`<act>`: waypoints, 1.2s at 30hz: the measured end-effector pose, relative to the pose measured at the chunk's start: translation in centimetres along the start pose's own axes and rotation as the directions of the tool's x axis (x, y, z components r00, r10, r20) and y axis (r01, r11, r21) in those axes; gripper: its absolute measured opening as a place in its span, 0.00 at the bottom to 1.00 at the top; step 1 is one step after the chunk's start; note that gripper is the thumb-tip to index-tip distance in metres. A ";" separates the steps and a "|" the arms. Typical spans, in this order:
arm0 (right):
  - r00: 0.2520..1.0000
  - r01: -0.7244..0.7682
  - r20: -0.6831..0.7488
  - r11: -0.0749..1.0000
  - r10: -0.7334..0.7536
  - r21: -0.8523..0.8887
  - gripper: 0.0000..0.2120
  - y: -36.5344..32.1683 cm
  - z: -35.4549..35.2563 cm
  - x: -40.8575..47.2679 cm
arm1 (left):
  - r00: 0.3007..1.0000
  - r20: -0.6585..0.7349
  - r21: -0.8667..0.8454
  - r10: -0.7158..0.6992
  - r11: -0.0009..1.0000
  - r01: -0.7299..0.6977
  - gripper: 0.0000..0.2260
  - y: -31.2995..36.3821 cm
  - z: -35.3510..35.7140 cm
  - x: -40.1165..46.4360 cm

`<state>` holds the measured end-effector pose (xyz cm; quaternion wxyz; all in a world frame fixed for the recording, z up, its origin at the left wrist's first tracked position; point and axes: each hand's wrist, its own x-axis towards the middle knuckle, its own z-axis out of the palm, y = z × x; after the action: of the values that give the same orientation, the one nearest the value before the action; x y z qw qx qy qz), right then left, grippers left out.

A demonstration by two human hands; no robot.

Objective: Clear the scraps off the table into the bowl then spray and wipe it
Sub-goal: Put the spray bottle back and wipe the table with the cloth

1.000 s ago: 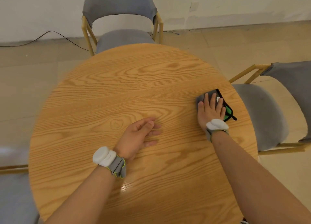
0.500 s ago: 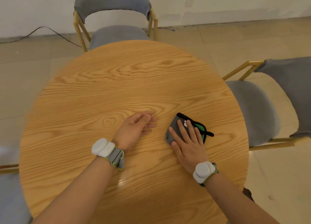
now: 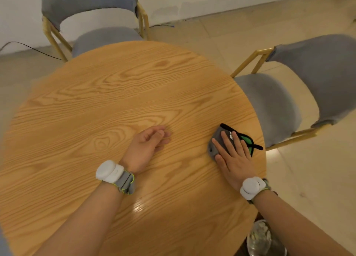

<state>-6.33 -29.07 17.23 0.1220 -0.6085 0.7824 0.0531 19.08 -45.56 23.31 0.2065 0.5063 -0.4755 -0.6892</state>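
A person's right hand (image 3: 234, 155) presses flat, fingers straight, on a grey cloth (image 3: 217, 142) at the round tabletop's (image 3: 115, 101) four o'clock edge, while the left hand (image 3: 146, 144) rests near centre, loosely curled and empty.

On the table (image 3: 115, 101), the left hand (image 3: 143, 147) rests mid-front; the right hand (image 3: 234, 157) lies flat on the cloth (image 3: 216, 140) near the right edge.

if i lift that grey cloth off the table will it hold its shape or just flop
Probably flop: the cloth lies bunched and creased under the flat right hand. It looks thin, so likely light. On the smooth table it should slide easily when pushed.
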 end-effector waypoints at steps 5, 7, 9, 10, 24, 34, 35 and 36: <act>0.995 -0.102 0.002 0.993 0.102 0.051 0.28 1.6 -1.2 4.1 | 0.993 0.008 0.218 0.116 0.969 -0.115 0.08 -0.6 -0.9 0.2; 0.989 -0.147 -0.009 0.986 0.148 0.081 0.29 1.6 -1.8 6.2 | 0.990 0.024 0.293 0.136 0.946 -0.137 0.07 -0.7 -1.4 0.2; 0.983 -0.182 -0.007 0.978 0.183 0.104 0.29 1.3 -2.4 8.3 | 0.986 0.024 0.338 0.167 0.927 -0.165 0.08 -0.5 -1.8 0.0; 0.980 -0.197 0.000 0.974 0.199 0.114 0.28 1.0 -2.7 9.3 | 0.982 0.020 0.360 0.187 0.915 -0.182 0.09 -0.3 -1.8 -0.2; 0.986 -0.163 0.000 0.974 0.165 0.155 0.26 -8.5 -3.6 15.6 | 0.933 -0.001 0.712 0.360 0.655 -0.252 0.17 -1.5 -3.6 0.3; 0.978 0.152 -0.155 0.985 -0.139 0.078 0.25 -11.2 -0.1 8.0 | 0.914 0.074 0.842 0.399 0.466 -0.272 0.20 -1.7 -1.2 0.2; 0.975 0.175 -0.154 0.982 -0.163 0.069 0.25 -11.0 0.2 7.1 | 0.911 0.077 0.850 0.406 0.450 -0.273 0.20 -1.8 -1.0 0.2; 0.971 0.195 -0.150 0.979 -0.184 0.059 0.24 -10.6 0.4 6.2 | 0.909 0.080 0.857 0.408 0.438 -0.272 0.20 -2.0 -0.7 0.3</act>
<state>2.51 -37.47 15.95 0.0920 -0.6778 0.7288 -0.0316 20.02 -45.19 21.43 0.0980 0.4814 -0.8273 -0.2725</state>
